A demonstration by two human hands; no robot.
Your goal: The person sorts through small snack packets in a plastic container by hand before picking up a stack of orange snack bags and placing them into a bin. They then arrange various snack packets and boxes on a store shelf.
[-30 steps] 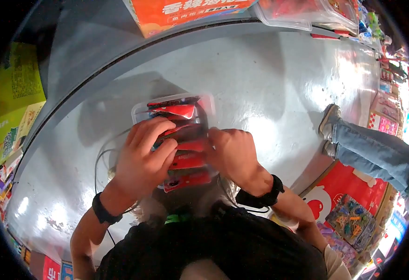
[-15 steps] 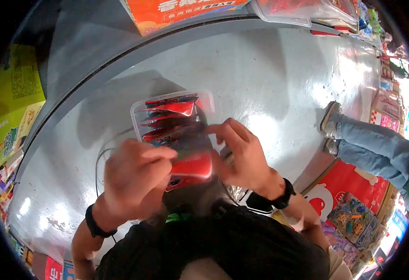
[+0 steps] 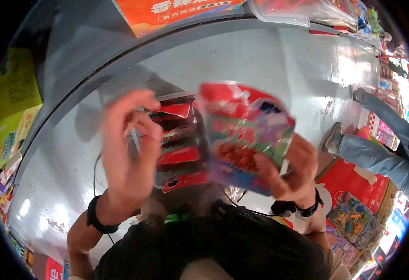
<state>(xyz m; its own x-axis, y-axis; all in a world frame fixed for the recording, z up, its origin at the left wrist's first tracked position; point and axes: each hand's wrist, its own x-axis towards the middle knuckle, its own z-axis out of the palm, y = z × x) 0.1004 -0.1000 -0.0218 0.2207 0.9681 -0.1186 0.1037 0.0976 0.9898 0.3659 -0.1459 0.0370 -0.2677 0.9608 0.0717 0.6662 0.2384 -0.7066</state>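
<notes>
Right hand (image 3: pixel 286 172): grip pinches snack packet (image 3: pixel 244 128), raised right of tray | Left hand (image 3: pixel 127 154): grip spread, blurred, holding nothing, above tray's left edge | Clear tray (image 3: pixel 167 99): red packets (image 3: pixel 181 156) stacked inside, over grey floor (image 3: pixel 270 65)

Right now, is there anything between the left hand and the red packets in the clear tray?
Nothing visible is in the way. The left hand, blurred, is raised open just beside the red packets in the clear tray. The right hand holds a colourful packet off to the side.
</notes>
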